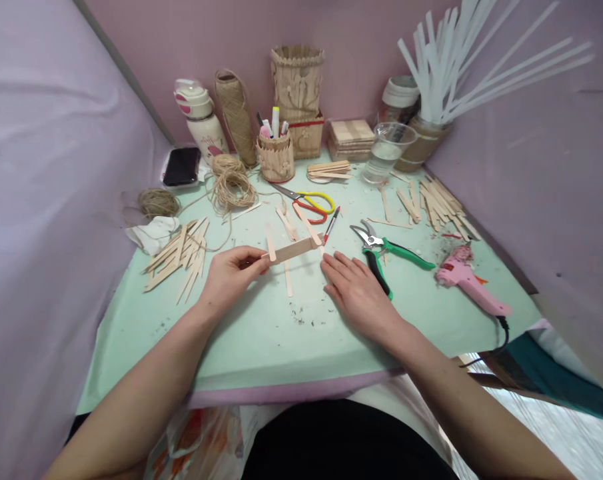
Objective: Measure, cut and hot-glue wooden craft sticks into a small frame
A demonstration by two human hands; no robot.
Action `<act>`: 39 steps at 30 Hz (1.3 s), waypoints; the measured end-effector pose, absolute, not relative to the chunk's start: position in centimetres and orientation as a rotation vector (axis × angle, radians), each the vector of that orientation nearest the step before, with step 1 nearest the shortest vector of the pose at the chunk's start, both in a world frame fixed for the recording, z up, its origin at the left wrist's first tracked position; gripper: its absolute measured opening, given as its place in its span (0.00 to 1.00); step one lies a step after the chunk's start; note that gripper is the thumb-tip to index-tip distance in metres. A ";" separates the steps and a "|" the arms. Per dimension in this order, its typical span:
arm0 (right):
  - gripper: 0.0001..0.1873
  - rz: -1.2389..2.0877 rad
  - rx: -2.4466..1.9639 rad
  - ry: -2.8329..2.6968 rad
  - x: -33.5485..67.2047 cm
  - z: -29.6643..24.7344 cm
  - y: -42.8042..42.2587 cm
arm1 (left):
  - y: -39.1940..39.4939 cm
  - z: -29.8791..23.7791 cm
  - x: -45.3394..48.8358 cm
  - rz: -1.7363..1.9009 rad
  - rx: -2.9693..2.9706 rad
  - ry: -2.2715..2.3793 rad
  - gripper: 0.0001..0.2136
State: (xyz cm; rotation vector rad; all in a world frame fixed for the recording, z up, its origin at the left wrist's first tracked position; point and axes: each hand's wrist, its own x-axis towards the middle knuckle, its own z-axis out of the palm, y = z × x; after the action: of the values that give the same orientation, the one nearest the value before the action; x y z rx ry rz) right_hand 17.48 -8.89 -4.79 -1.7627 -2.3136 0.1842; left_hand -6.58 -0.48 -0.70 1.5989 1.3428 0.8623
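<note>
My left hand (238,270) pinches the left end of a small frame of glued craft sticks (296,250), holding it over the table. A flat strip of sticks forms its long side, with single sticks crossing at both ends. My right hand (356,287) lies with its fingers stretched out, the fingertips at the lower end of the right cross stick (308,225). Whether it presses on that stick I cannot tell. Below the frame, a loose craft stick (288,279) rests on the table. Just behind the frame's right end is a red-and-dark pen (332,224).
Scissors (306,200) lie behind the frame. Green-handled pruning shears (381,250) and a pink glue gun (474,283) are to the right. Loose sticks lie in piles left (178,257) and right (444,203). Twine (234,187), a pen holder (275,158) and a water cup (384,157) stand farther back.
</note>
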 end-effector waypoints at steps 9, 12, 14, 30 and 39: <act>0.23 0.142 -1.886 -2.247 18.6 -4.2 -6.8 | -0.4 -0.5 -6.4 0.856 1.616 1.362 0.08; 0.22 0.137 -1.798 -2.301 18.3 -4.1 -7.7 | -0.5 -0.4 -6.4 0.847 1.637 1.364 0.08; 0.22 0.165 -1.746 -2.337 18.2 -4.0 -8.7 | -0.5 -0.4 -6.4 0.848 1.639 1.356 0.08; 0.23 0.123 -1.922 -2.413 23.1 -2.3 1.9 | -0.4 -0.3 -6.7 0.908 1.618 1.365 0.09; 0.28 0.373 -1.552 -2.489 21.0 -2.6 -5.5 | -0.3 -0.2 -6.8 0.940 1.634 1.358 0.09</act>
State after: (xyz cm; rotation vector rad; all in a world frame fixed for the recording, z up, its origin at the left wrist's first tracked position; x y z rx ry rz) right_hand 21.02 -5.46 -2.65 -1.5523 -2.4885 0.3725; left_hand -6.80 -0.32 -0.17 1.6343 1.3578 0.9396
